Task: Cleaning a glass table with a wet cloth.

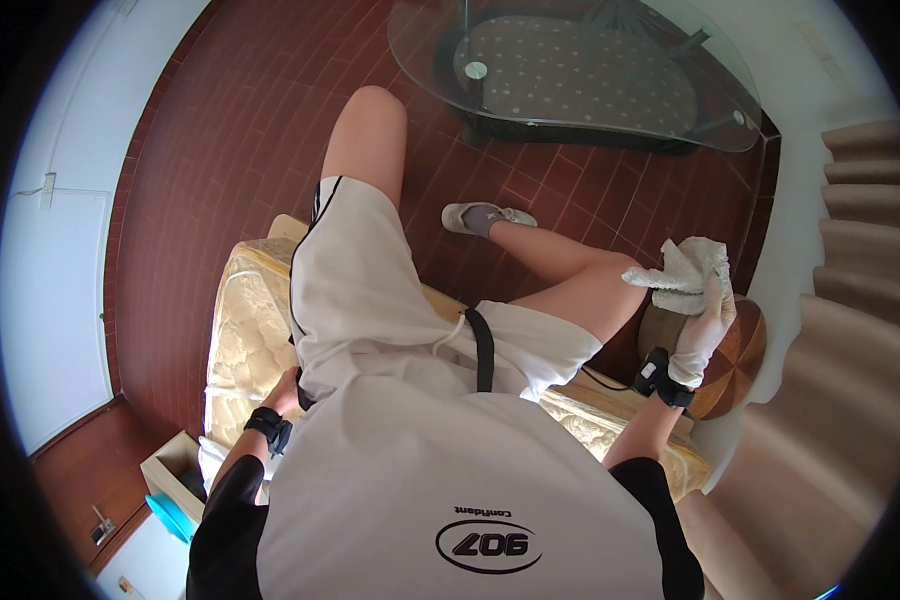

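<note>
My right hand [703, 334], in a thin whitish glove, is raised beside my right knee. A crumpled white cloth [682, 277] is gripped in it, with one end sticking out to the left. A black strap with a small device [652, 371] sits on my right wrist. My left hand [285, 394] is down by my left hip, partly hidden by the white shorts [360, 255]; its fingers cannot be made out. Another black strap is on the left wrist. I sit on a plastic-wrapped, cream-coloured mattress [244, 315], its wooden edge showing.
A glass table [570, 90] stands ahead on the red-brown tiled floor [217, 150]. Right of my knee is a round stool [742, 352] with a patterned top, near a brown curtain [832, 360]. A wooden drawer or box [169, 465] and a blue object [169, 517] are at lower left.
</note>
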Motion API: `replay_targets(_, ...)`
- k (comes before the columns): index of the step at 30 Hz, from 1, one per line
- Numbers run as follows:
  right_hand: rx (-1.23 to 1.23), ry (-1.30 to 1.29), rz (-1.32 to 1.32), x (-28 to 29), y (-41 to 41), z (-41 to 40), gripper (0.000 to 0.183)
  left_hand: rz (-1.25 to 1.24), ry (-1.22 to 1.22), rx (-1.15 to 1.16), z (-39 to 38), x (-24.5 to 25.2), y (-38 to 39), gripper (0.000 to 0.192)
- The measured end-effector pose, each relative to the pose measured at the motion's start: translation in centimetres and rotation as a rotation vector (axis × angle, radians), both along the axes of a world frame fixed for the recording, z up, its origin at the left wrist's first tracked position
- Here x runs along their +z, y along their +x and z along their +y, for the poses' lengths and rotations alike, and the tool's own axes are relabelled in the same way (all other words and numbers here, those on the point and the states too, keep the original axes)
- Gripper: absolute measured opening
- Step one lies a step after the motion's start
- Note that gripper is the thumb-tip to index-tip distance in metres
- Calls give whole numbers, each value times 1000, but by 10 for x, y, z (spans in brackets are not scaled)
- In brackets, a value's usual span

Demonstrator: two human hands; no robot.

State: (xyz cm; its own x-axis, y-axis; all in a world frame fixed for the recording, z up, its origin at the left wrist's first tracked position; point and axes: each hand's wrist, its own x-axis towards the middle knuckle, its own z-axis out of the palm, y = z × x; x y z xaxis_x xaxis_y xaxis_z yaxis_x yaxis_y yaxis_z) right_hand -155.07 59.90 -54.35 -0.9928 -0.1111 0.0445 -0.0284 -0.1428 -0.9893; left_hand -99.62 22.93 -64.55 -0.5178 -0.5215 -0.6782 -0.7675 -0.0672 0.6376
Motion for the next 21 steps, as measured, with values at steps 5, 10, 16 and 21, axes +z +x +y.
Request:
replay_targets(5,-18,-27,-51,-15,0,-1,22,-98,105,-183,7,-12,67,27)
replay_targets(10,62,48,-37,15,11,-24,30,-300,373,143,3,7,109,25)
replay_targets(16,-11,127,-95,-18,-3,0,32,-209,242,142,-42,56,60,22)
replay_targets(21,15,157,-37,-6,11,-21,28,-50,357,326,-63,63,65,20)
